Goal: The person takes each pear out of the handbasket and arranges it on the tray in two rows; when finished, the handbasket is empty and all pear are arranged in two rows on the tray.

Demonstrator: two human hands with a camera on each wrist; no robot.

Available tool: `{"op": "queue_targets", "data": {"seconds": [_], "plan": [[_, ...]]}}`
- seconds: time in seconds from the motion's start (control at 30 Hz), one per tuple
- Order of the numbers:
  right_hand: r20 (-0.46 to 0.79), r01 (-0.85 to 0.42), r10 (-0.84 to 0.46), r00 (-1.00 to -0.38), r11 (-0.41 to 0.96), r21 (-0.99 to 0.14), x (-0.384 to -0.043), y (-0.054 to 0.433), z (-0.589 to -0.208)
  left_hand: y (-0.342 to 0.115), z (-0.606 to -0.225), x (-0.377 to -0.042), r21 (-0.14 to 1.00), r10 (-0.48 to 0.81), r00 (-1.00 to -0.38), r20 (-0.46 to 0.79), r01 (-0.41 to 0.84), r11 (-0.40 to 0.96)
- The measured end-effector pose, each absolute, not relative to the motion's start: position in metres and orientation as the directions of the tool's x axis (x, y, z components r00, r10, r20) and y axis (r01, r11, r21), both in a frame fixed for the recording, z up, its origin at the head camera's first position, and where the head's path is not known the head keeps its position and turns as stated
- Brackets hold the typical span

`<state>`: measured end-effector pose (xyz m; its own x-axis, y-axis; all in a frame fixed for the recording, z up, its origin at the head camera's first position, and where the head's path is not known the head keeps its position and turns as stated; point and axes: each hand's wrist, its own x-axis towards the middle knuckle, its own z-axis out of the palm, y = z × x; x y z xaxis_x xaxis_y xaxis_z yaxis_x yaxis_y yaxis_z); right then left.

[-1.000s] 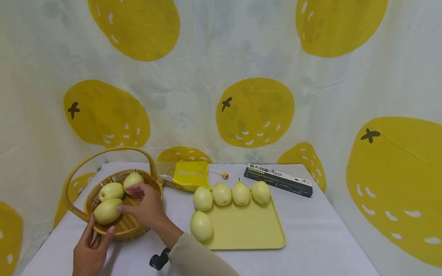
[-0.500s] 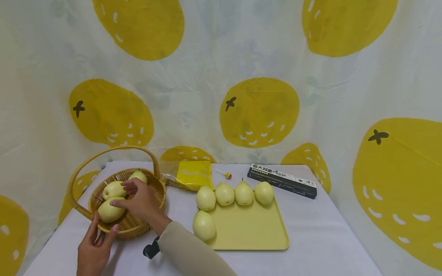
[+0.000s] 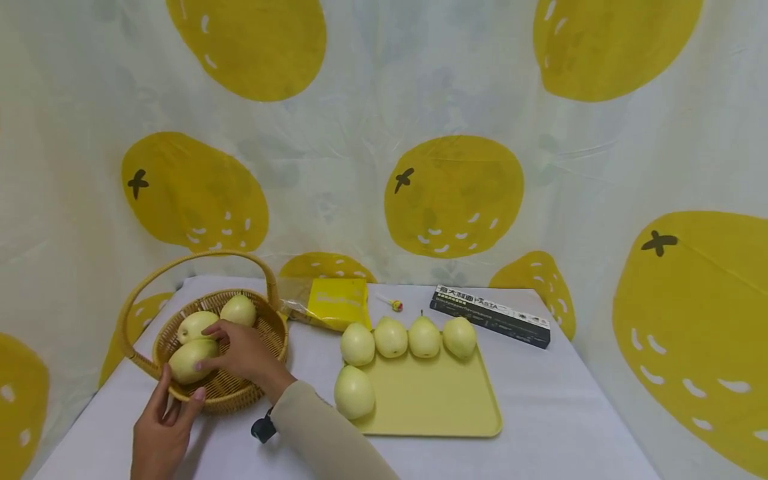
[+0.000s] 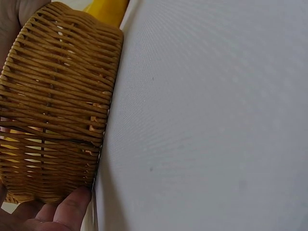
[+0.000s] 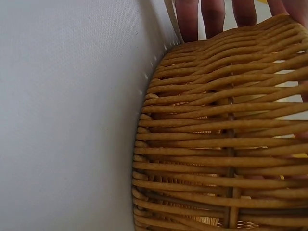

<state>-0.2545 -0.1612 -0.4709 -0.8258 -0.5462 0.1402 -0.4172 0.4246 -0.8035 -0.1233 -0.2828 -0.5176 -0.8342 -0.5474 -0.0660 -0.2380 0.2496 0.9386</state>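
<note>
A wicker basket (image 3: 231, 403) with a tall hoop handle stands at the left of the table in the head view, holding a front pear (image 3: 191, 368), a middle pear (image 3: 195, 325) and a back pear (image 3: 239, 311). My left hand (image 3: 159, 427) grips the basket's near-left rim. Reaching in from the right, my right hand (image 3: 246, 357) has its thumb and fingers curled about the front pear, its fingertips also close to the middle one. Both wrist views show mostly the basket's woven side (image 4: 57, 96), with left-hand fingers (image 4: 72, 209) against it in the left wrist view.
A yellow tray (image 3: 429, 400) to the right carries several pears along its back and left edges. Behind it lie a yellow packet (image 3: 337, 300), a lollipop (image 3: 396, 305) and a black pasta box (image 3: 489, 315). A patterned curtain (image 3: 336, 167) stands behind.
My right hand has moved left, away from the back pear, and now has its fingers around the front pear. My left hand stays on the basket rim. The head view shifted slightly.
</note>
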Motion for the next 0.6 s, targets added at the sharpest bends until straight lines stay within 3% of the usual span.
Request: {"op": "queue_targets", "data": {"seconds": [0.23,0.6], "plan": [[0.135,-0.479,-0.594,-0.793,0.471,-0.74,-0.2529,-0.1624,-0.469,-0.2842,-0.519,-0.1224,0.94,-0.55,-0.832,-0.074,-0.243,0.241],[0.103,-0.468,-0.552,-0.827,0.576,-0.67,-0.2501,-0.1647,-0.4641,-0.2845,-0.5194,-0.1221,0.948,-0.538,-0.843,-0.034,-0.198,0.251]]}}
